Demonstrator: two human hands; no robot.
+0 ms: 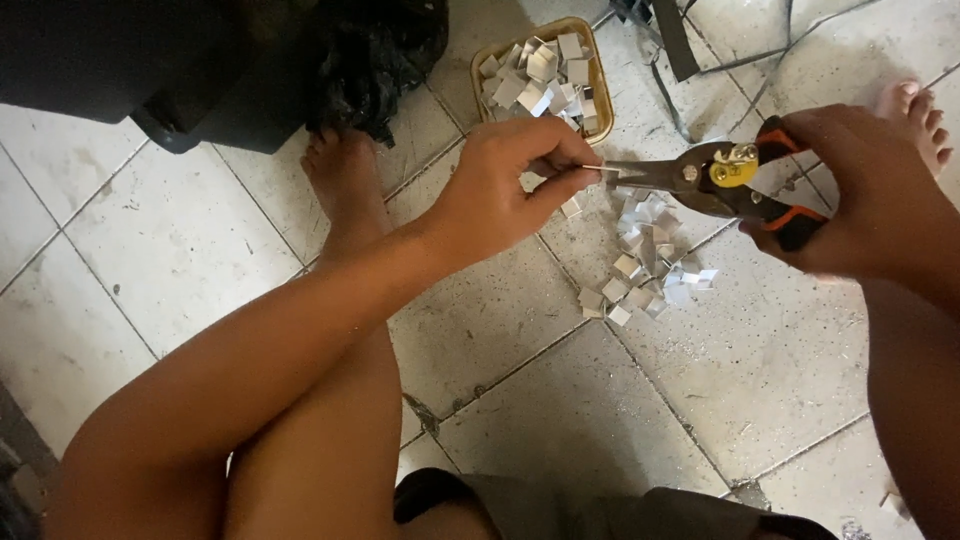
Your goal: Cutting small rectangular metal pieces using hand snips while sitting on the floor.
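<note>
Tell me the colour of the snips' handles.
Black with orange trim on the snips, in the head view.

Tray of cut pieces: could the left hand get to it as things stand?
Probably yes. The tray lies on the floor just beyond the left hand, nothing between them. But that hand pinches a small strip at the snips, so it is occupied.

Home workshop floor: tiles (pixel 180 240), metal offcuts (pixel 645 265).

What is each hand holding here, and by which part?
Left hand pinches a thin metal strip by its near end; right hand grips the snips by their orange-and-black handles.
</note>
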